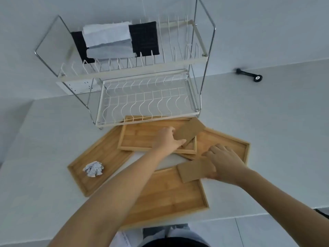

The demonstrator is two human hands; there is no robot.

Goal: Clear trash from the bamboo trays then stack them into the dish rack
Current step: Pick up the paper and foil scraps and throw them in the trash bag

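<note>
In front of the dish rack (124,72), four bamboo trays (165,195) lie overlapping on the white counter (267,139); the left hand (167,138) pinches one cardboard piece (188,131), the right hand (222,161), fingers spread, grips another cardboard piece (194,171); crumpled paper (93,169) sits in the leftmost tray

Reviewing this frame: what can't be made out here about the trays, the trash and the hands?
- Head view: the right tray is partly hidden by the right hand, so any trash there is unseen.
- Left hand covers the cardboard piece; its grip is unclear.
- The near tray is crossed by the left forearm.
- The black object on the counter is too small to identify.
</note>
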